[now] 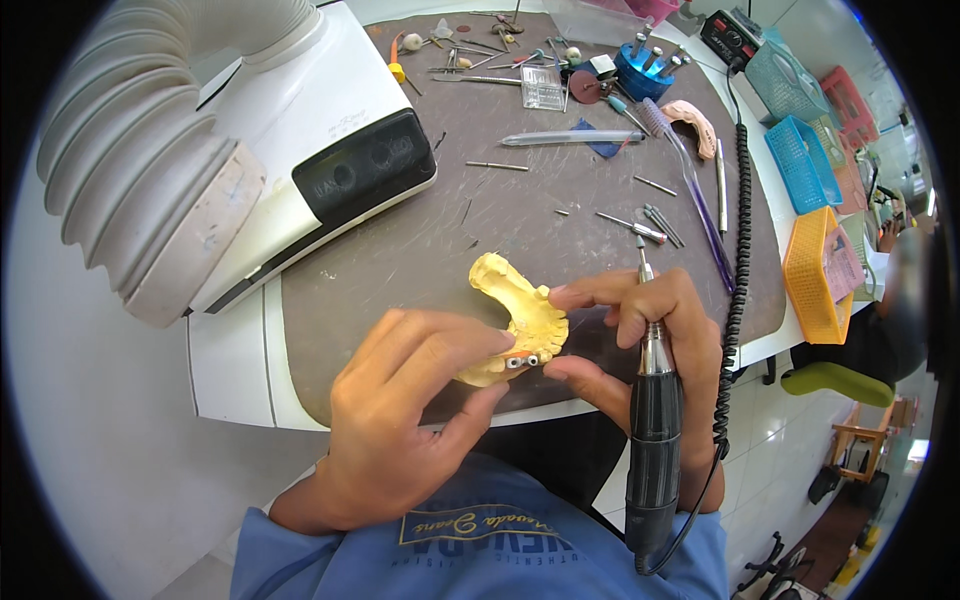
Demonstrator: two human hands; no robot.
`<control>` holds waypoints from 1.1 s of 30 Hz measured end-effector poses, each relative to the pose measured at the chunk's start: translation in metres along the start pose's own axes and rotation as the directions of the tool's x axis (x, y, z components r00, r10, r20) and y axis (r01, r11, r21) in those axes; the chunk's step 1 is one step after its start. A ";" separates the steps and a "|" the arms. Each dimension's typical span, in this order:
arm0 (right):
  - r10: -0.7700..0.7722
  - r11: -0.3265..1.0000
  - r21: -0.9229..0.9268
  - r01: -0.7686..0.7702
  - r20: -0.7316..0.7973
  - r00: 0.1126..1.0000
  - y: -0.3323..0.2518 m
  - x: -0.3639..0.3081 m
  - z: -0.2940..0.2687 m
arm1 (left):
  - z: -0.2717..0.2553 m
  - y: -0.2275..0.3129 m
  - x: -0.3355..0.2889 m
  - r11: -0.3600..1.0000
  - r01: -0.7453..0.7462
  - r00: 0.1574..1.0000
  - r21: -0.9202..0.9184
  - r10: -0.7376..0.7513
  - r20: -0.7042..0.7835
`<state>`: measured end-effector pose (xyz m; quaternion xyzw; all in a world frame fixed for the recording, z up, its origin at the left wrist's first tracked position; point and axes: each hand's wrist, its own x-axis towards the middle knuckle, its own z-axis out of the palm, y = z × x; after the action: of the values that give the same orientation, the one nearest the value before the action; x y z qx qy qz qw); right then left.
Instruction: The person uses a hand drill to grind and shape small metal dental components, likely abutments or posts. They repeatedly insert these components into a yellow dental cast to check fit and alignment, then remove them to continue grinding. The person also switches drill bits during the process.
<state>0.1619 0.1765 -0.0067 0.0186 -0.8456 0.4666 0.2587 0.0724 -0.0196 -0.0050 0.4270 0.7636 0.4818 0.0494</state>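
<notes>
A yellow plaster dental cast (516, 300), shaped like a horseshoe with a row of teeth, is held up near the front of the bench. Two small metal rings (523, 361) sit side by side in its near side, by a strip of orange. My left hand (395, 405) pinches the cast's near left part between thumb and fingers. A black and silver rotary handpiece (655, 450) rests across my right hand (685, 325), its bur pointing up and away. The thumb and index finger of that hand also touch the cast's right edge.
A white suction box (330, 90) with a thick ribbed hose (130, 150) stands left. Burs, a clear pen (570, 138), a purple toothbrush (690, 160), a pink arch-shaped piece (692, 125) and a blue bur stand (645, 72) lie beyond. The coiled cord (738, 250) runs down the right.
</notes>
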 end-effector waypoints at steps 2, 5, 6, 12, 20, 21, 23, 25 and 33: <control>0.037 0.999 0.002 -0.037 0.002 0.999 0.000 -0.005 0.001 | 0.000 0.000 0.001 0.996 -0.060 0.998 0.059 0.061 -0.002; 0.056 0.998 0.029 -0.055 -0.025 0.998 0.000 -0.008 0.005 | 0.003 0.002 0.003 0.999 -0.045 0.999 0.001 0.045 -0.028; 0.046 0.999 0.029 -0.045 -0.033 0.998 0.000 -0.008 0.006 | 0.006 0.001 0.003 0.999 -0.040 0.999 -0.016 0.039 -0.033; 0.042 0.994 0.100 -0.035 -0.067 0.997 0.001 -0.009 0.014 | 0.013 0.004 0.003 0.990 0.081 0.994 -0.115 -0.090 -0.070; 0.086 0.980 0.183 -0.075 -0.049 0.995 0.001 -0.009 0.014 | 0.010 0.003 0.002 0.987 0.078 0.996 -0.138 -0.083 -0.035; 0.095 0.977 0.195 -0.087 -0.034 0.995 0.002 -0.009 0.014 | 0.011 0.003 0.001 0.989 0.071 0.996 -0.133 -0.078 -0.047; 0.114 0.976 0.186 -0.110 -0.009 0.993 0.003 -0.011 0.014 | 0.012 0.001 0.000 0.991 0.064 0.995 -0.122 -0.072 -0.066; 0.129 0.978 0.164 -0.128 0.004 0.992 0.004 -0.011 0.015 | 0.011 -0.001 0.000 0.992 0.061 0.994 -0.108 -0.070 -0.079; 0.139 0.981 0.117 -0.156 0.137 0.981 0.006 -0.005 0.008 | 0.012 -0.003 0.004 0.998 0.021 0.998 -0.064 -0.025 -0.062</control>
<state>0.1610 0.1725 -0.0166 0.0023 -0.8280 0.5354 0.1666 0.0740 -0.0091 -0.0120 0.4009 0.7541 0.5183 0.0445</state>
